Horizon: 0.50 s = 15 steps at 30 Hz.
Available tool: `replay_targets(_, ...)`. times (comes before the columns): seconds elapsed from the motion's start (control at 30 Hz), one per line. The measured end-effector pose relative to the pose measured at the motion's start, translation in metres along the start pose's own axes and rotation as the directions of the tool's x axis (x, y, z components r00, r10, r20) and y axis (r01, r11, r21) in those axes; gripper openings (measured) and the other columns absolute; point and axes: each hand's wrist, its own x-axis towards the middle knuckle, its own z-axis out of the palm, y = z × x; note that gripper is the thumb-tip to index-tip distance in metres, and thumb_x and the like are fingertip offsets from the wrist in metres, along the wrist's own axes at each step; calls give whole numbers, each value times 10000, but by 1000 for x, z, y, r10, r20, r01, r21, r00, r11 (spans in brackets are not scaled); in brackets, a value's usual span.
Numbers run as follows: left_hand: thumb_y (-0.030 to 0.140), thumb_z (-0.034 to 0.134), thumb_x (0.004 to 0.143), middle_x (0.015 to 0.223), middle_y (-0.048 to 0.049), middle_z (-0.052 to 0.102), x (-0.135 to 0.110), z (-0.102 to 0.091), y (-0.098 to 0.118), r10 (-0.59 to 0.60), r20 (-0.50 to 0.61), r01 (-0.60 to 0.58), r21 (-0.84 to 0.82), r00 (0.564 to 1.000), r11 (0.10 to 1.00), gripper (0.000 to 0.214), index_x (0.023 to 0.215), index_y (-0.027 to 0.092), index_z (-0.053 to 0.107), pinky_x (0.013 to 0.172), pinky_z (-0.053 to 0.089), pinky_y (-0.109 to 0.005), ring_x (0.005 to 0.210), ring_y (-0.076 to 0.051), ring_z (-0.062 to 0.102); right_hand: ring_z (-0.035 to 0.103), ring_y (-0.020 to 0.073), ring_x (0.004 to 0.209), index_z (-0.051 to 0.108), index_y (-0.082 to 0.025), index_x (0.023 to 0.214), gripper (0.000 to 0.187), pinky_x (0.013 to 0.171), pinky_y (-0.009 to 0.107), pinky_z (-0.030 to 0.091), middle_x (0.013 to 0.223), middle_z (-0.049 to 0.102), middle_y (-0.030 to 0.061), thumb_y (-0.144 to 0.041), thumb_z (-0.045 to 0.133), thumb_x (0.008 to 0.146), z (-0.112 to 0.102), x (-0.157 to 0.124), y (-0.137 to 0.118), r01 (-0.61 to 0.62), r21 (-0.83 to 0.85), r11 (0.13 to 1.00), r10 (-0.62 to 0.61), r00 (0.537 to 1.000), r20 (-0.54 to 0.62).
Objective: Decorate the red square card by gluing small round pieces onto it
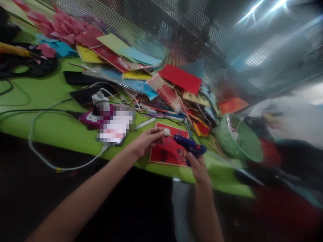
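Note:
Between the fingertips of my left hand (148,139) is a small round white disc (167,132). My right hand (198,164) is closed around the handle of a blue glue gun (188,143). The gun's nozzle points left and is at or very near the disc; whether they touch I cannot tell. Beneath both hands lies a red card (166,154) with a pale border and dark printed shapes, on the green tabletop (136,161).
A phone (117,126) on a charging cable rests left of my hands, beside a purple power strip (88,119) with a white plug (100,100). Coloured papers (180,77), pens and sticks pile up behind. At right stands a green basket (237,141).

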Motion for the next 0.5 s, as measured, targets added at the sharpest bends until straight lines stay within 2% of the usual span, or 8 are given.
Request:
replay_targets(0.2,338,950,561,787,-7,721,0,2,1,21,-9,-21,-23,1000,1000,432,883,142,739,629,502,-199,612,-73,609,554,156,632,639,-202,658,456,600,284,413,628,608,25,-622,670,831,-4,-2,4,46,134,990,-43,999,-19)
replay_targets(0.3,354,952,541,777,0,710,1,3,3,49,-11,-49,38,999,998,444,871,146,740,622,496,-208,600,-73,594,489,131,558,614,-196,652,482,529,274,368,645,612,28,-648,677,807,-3,-3,4,49,212,976,-40,998,-45)
replay_targets(0.4,371,901,628,828,-13,718,3,0,3,126,12,-125,209,992,970,395,922,157,746,676,500,-230,659,-91,609,446,111,542,604,-193,656,496,497,261,332,695,608,26,-664,695,782,-10,-6,3,73,255,964,-48,994,-101)
replay_targets(0.47,352,844,709,887,-34,730,2,-1,5,200,59,-206,413,978,887,336,967,160,747,746,499,-249,751,-120,634,447,106,559,613,-192,669,493,508,255,334,718,600,22,-665,696,783,-19,-10,4,101,256,961,-64,987,-148)
replay_targets(0.5,331,813,744,920,-43,735,0,-2,7,238,88,-248,528,967,812,298,981,163,748,776,494,-256,800,-136,641,452,106,569,617,-193,678,486,520,254,340,724,595,18,-659,696,788,-25,-13,5,113,255,960,-70,982,-174)
